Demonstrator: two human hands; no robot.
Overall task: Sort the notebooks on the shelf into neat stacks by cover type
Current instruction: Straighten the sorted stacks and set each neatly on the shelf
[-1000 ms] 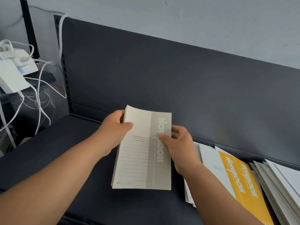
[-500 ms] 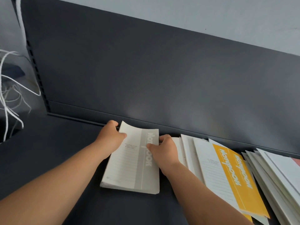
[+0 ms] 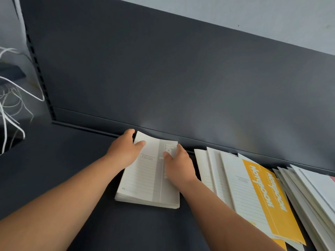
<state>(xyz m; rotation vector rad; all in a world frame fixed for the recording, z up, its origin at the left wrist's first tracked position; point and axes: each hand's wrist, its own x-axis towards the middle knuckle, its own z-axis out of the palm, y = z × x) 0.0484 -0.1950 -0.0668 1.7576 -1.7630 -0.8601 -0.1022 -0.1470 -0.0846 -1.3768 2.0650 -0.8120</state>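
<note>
Fingers (image 3: 139,143) of both hands lie flat, pinning the thin grey-banded paper notebook stack (image 3: 147,180) on the dark shelf (image 3: 63,169); letting go unevenly might skew it toward the yellow-banded notebooks (image 3: 268,201) beyond the right fingers.

Two forearms are seen, bare from the frame's lower edge to the wrists; no sleeve is shown. Left hand (image 3: 125,153): bare, ungloved; no ring, watch or band is seen. Right hand (image 3: 178,166): bare, ungloved, likewise unadorned. Short nails are noted on the visible fingertips.
</note>
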